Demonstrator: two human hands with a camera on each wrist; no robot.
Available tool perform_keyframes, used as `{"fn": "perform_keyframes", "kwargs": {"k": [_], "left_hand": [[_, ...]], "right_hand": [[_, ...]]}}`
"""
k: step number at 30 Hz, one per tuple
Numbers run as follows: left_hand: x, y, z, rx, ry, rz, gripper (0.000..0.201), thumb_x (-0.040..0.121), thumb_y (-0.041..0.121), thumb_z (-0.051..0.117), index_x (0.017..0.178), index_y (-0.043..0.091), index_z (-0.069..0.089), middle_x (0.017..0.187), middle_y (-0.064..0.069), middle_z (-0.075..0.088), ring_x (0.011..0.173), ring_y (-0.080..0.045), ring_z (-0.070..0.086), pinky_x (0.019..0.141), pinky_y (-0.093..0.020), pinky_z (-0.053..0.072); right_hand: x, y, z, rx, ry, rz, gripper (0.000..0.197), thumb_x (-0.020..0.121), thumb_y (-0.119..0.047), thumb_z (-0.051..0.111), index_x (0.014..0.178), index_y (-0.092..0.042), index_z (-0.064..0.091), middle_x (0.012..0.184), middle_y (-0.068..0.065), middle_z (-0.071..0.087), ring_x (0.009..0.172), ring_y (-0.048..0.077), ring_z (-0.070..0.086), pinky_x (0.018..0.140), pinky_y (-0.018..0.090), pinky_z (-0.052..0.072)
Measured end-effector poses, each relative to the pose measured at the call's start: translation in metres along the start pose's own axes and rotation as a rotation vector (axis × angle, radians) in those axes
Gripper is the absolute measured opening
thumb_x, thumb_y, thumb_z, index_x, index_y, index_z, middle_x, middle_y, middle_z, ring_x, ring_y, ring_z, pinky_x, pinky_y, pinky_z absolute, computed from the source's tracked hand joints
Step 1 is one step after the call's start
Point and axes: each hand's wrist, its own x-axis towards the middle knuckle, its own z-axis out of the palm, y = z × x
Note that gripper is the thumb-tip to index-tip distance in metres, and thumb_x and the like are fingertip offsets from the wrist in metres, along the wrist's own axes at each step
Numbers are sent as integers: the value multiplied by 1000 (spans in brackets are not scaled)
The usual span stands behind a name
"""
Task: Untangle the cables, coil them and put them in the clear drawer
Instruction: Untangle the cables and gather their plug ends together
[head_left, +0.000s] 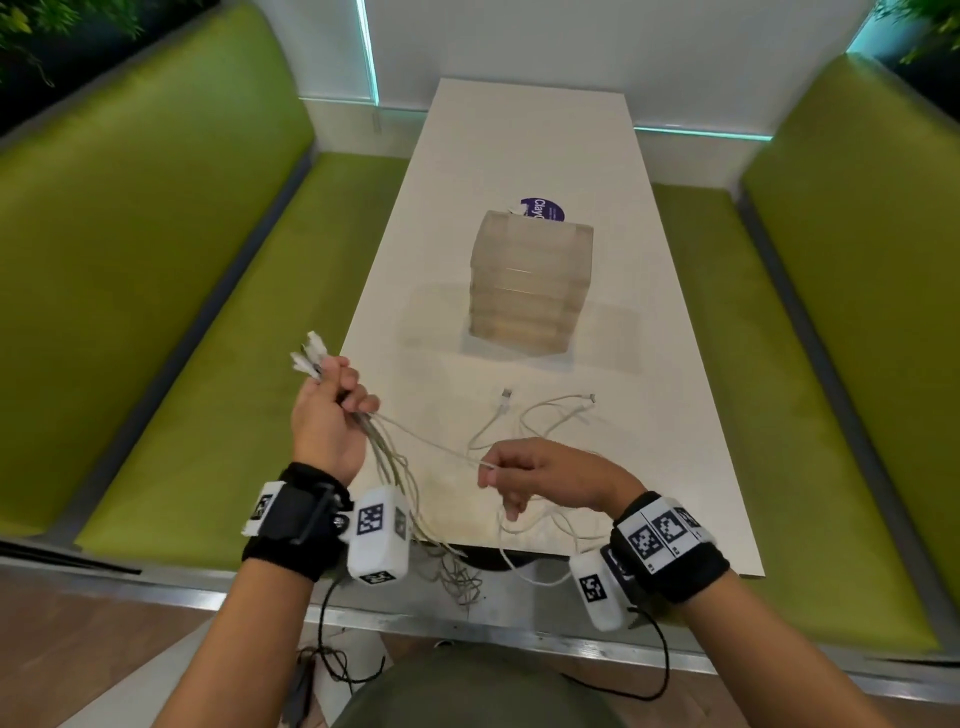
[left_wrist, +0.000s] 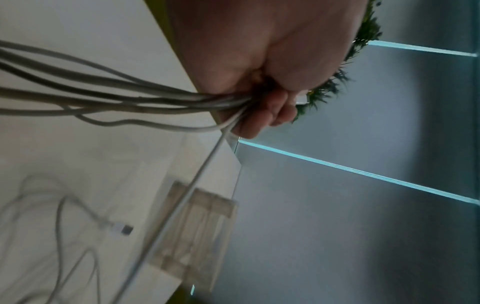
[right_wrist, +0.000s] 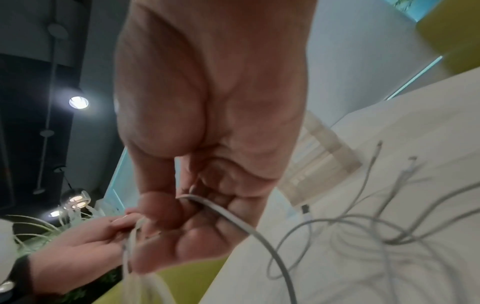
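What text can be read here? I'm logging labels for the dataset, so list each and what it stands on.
"Clay", cut off behind the clear drawer unit: on the purple round sticker on the table.
Small white print on the same sticker: too small to read.
Black-and-white square code markers on the wrist camera housings: patterns, no words; tiny print beside them is unreadable.

Cables (head_left: 524, 415) on table (head_left: 519, 145) before drawer (head_left: 530, 280)

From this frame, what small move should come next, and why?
Probably draw the right hand rightward, sliding along the single cable it pinches. The left hand grips the bundle near its plugs, while loose cables lie tangled on the table.
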Motion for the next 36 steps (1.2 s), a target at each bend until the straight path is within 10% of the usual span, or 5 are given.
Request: {"fn": "perform_keyframes", "kwargs": {"k": [9, 13, 21, 26, 36], "left_hand": [[-37, -34, 16, 731, -367, -48, 27, 92, 37, 52, 90, 11, 60, 48, 12, 36, 41, -4, 27, 40, -18, 26], [-44, -39, 21, 721, -444, -43, 14, 89, 25, 60, 86, 12, 60, 50, 12, 35, 42, -7, 27, 41, -19, 26], [-20, -18, 9, 459, -48, 82, 23, 95, 9, 52, 73, 16, 49, 45, 12, 35, 38, -4, 27, 37, -18, 27], [-1, 8, -5, 367, 134, 144, 23, 95, 10, 51, 75, 18, 46, 51, 8, 32, 42, -5, 25, 40, -20, 24], [-47, -42, 17, 805, -412, 18, 22, 93, 19, 58, 72, 21, 54, 53, 8, 35, 45, -9, 30, 43, -21, 28]], "right_hand": [[19, -23, 1, 237, 484, -232, 13, 98, -15, 51, 97, -5, 60, 61, 2, 57, 56, 18, 62, 57, 25, 48], [27, -33, 2, 361, 575, -218, 19, 93, -18, 60, 100, -10, 43, 57, 3, 59, 51, 20, 60, 51, 25, 47], [16, -12, -6, -114, 167, 40, 10, 93, -25, 58, 94, -15, 59, 83, 8, 72, 86, 21, 70, 87, 38, 51], [2, 4, -3, -6, 321, -31, 11, 99, -23, 48, 99, -13, 54, 65, 0, 59, 63, 14, 61, 69, 24, 50], [20, -23, -5, 28, 576, -275, 8, 95, -18, 56, 88, -15, 54, 61, -8, 54, 56, 7, 47, 57, 22, 41]]}}
